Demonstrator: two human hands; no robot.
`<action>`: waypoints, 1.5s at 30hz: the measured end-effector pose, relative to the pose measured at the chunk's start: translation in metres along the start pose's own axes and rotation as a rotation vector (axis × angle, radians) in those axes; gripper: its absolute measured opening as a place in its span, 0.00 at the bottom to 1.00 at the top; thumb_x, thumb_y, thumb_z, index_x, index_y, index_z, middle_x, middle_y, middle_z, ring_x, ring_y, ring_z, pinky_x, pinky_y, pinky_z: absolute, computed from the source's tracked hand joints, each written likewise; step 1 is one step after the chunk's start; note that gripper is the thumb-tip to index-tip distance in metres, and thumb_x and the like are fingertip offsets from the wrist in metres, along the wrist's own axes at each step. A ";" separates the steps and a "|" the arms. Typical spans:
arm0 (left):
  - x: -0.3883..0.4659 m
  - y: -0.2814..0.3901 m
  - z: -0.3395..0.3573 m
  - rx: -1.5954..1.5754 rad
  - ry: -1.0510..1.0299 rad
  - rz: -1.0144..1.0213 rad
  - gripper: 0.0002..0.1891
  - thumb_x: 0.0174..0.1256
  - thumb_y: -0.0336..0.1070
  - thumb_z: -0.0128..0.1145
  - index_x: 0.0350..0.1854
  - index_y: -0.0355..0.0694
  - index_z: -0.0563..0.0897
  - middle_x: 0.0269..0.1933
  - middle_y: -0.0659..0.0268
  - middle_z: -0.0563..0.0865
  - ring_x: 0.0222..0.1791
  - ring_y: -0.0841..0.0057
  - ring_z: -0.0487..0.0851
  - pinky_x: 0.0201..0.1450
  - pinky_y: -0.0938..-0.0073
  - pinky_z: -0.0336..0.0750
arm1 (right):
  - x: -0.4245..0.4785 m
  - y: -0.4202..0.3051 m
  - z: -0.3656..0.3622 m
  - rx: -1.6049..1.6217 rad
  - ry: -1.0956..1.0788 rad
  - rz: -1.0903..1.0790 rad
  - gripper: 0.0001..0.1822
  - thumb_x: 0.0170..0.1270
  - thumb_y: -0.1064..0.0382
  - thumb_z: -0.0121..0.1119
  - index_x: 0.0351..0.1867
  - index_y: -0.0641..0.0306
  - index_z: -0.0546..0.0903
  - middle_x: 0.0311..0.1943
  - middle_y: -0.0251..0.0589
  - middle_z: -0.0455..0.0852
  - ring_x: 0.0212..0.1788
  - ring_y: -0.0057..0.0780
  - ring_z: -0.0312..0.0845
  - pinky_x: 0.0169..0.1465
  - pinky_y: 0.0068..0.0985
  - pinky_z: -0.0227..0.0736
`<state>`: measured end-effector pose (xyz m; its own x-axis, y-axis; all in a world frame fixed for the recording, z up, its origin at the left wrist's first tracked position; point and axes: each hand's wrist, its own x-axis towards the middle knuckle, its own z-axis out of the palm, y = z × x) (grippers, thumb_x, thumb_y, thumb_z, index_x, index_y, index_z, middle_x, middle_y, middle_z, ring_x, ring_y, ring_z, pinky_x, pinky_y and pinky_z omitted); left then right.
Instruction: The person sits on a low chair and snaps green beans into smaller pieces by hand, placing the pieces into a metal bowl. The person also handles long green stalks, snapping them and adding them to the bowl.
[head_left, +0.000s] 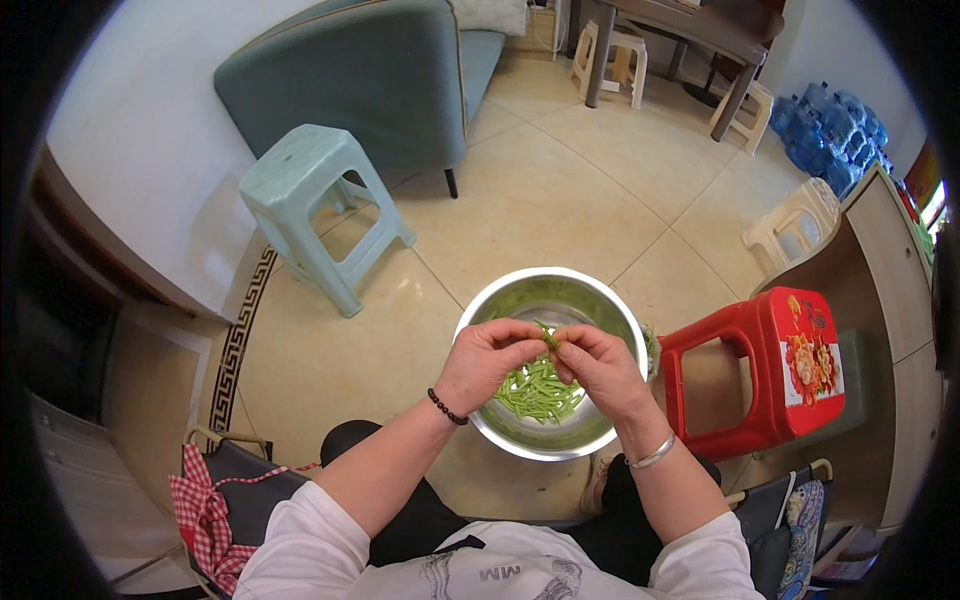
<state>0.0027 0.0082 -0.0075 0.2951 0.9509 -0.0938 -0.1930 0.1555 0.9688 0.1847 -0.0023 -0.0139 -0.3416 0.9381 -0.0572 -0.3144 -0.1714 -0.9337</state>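
A wide stainless-steel basin (555, 452) stands on the floor before my knees. Cut lengths of green beans (541, 397) lie loose on its bottom. Above the basin, my left hand (491, 360) and my right hand (600, 366) meet fingertip to fingertip. Between them they pinch a short piece of green bean (550, 337), which both thumbs and forefingers touch. The fingers partly cover it, so I cannot tell whether it is whole or snapped. My forearms hide part of the basin's near sides.
A red plastic stool (765, 367) stands close by the basin's right side, with some greens (651, 352) partly hidden between them. A pale green plastic stool (322, 202) is at the left, before a teal sofa (360, 82). Blue water bottles (832, 131) are piled far right.
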 end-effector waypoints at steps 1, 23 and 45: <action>0.001 -0.002 -0.001 -0.066 0.016 -0.024 0.07 0.59 0.28 0.60 0.39 0.34 0.82 0.35 0.67 0.83 0.33 0.83 0.79 0.35 0.84 0.73 | 0.001 0.002 0.000 -0.009 0.007 0.011 0.09 0.66 0.67 0.53 0.43 0.69 0.77 0.29 0.33 0.78 0.27 0.17 0.69 0.31 0.14 0.65; 0.003 -0.011 0.000 0.044 0.121 0.040 0.10 0.57 0.33 0.63 0.41 0.35 0.83 0.26 0.76 0.77 0.22 0.87 0.70 0.25 0.87 0.65 | 0.000 0.012 0.020 -0.081 0.160 -0.091 0.23 0.60 0.72 0.57 0.56 0.71 0.66 0.42 0.41 0.81 0.44 0.23 0.78 0.49 0.19 0.73; 0.000 -0.007 0.005 0.685 0.098 0.419 0.08 0.53 0.26 0.63 0.36 0.36 0.81 0.22 0.69 0.72 0.23 0.83 0.75 0.24 0.79 0.70 | 0.000 0.014 0.006 0.068 0.197 0.038 0.07 0.64 0.64 0.56 0.35 0.66 0.79 0.27 0.30 0.80 0.28 0.15 0.73 0.34 0.14 0.69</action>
<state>0.0081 0.0055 -0.0127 0.2361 0.9178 0.3193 0.3559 -0.3874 0.8504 0.1752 -0.0063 -0.0244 -0.1763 0.9703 -0.1657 -0.3662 -0.2209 -0.9039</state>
